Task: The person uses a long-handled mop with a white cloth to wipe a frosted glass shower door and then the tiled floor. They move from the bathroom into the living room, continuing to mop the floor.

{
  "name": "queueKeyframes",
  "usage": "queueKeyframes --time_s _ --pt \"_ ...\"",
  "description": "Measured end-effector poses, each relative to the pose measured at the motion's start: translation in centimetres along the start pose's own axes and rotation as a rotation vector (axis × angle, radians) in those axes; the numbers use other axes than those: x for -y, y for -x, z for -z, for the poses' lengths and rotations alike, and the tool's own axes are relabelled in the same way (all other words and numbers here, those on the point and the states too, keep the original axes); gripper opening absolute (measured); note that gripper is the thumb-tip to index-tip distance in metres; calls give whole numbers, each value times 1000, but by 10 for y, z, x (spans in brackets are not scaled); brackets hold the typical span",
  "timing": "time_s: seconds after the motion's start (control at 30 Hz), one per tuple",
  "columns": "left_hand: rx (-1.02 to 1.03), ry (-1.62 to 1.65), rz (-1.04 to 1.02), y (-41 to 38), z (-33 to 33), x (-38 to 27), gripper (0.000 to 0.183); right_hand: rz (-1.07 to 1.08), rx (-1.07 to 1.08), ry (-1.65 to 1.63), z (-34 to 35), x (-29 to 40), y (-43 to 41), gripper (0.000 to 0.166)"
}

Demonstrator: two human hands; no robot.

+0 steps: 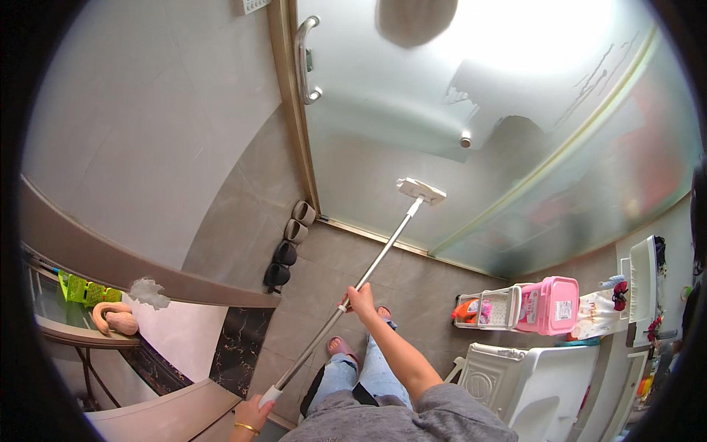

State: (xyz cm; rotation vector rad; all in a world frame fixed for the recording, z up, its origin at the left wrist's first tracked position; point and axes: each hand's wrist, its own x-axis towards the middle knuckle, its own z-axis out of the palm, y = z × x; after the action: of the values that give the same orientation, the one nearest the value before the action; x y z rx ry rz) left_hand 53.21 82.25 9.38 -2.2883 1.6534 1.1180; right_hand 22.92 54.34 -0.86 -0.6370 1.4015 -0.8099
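Note:
My left hand (252, 415), with a gold bangle at its wrist, grips the white end of a long metal pole. Farther up, my right hand (360, 301) is closed around the shaft of the same flat-headed cleaning mop (381, 255). Its white rectangular head (422, 190) lies against the lower part of a frosted glass door (364, 166). Wet-looking streaks and darker patches show higher on the glass. A curved metal handle (302, 61) is at the door's left side, and a small round knob (465, 139) sits above and right of the mop head.
Slippers (285, 254) line the wall at left. On the right stand a wheeled rack (511, 306) with a pink tub (558, 305) and a white washbasin (552, 381). Squashes (119, 320) rest on a ledge at lower left, beyond a doorway edge.

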Motion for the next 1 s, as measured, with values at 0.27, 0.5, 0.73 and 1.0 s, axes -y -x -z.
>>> queueKeyframes --time_s 0.27,0.5,0.73,1.0 --pt "-97 -6 -9 18 -1 16 41 142 -92 61 -17 41 45 18" --pt "44 276 44 52 -22 39 50 336 36 415 -85 75 64 27" --pt "160 876 225 49 -70 23 44 411 70 735 -144 70 15 31" --pt "127 302 140 46 -142 73 52 259 235 -275 -109 55 33 24"
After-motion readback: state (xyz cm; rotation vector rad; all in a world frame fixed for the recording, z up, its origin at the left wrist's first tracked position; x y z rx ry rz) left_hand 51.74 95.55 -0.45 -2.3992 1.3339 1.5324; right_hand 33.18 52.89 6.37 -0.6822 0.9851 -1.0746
